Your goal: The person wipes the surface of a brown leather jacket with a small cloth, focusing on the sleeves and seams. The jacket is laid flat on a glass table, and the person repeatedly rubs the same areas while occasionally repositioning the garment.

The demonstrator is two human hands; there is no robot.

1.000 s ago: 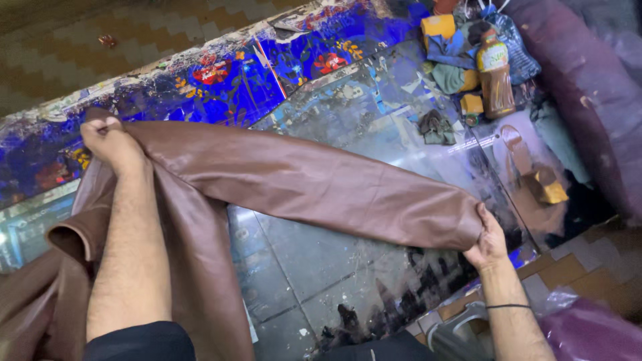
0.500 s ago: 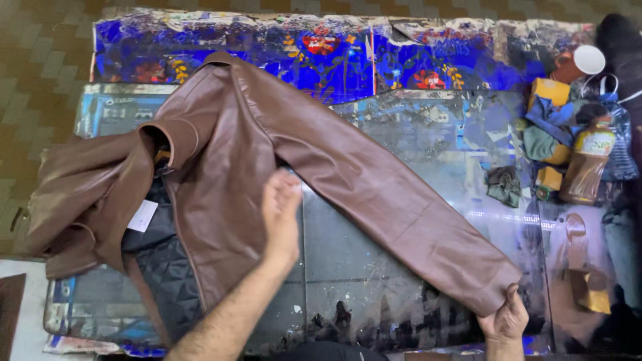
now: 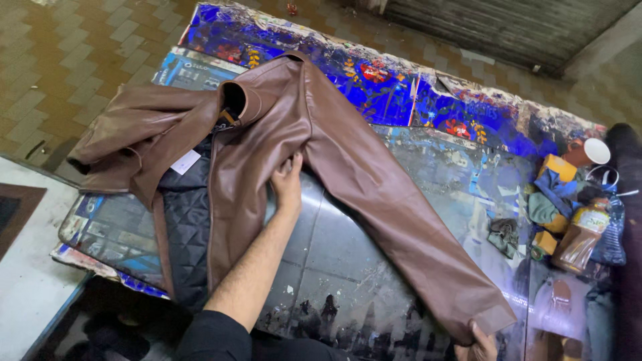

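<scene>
A brown leather jacket (image 3: pixel 267 134) lies spread on a glossy printed sheet (image 3: pixel 348 267), front open, showing black quilted lining (image 3: pixel 184 227) and a white label (image 3: pixel 184 162). My left hand (image 3: pixel 287 182) presses flat on the jacket's body near the armpit, fingers together. One sleeve (image 3: pixel 394 214) runs out diagonally to the lower right. My right hand (image 3: pixel 478 346) grips that sleeve's cuff at the bottom edge of the view. The other sleeve (image 3: pixel 130 134) is bunched at the left.
A blue flowered banner (image 3: pixel 401 87) lies along the far side. Cloths, sponges, a brown bottle (image 3: pixel 578 237) and a white-lidded cup (image 3: pixel 592 152) crowd the right. A white table edge (image 3: pixel 33 287) is lower left. Tiled floor (image 3: pixel 73 53) surrounds it.
The jacket went from being held up and stretched to lying spread flat. My left hand moved from the collar end onto the body; my right hand kept hold of the cuff.
</scene>
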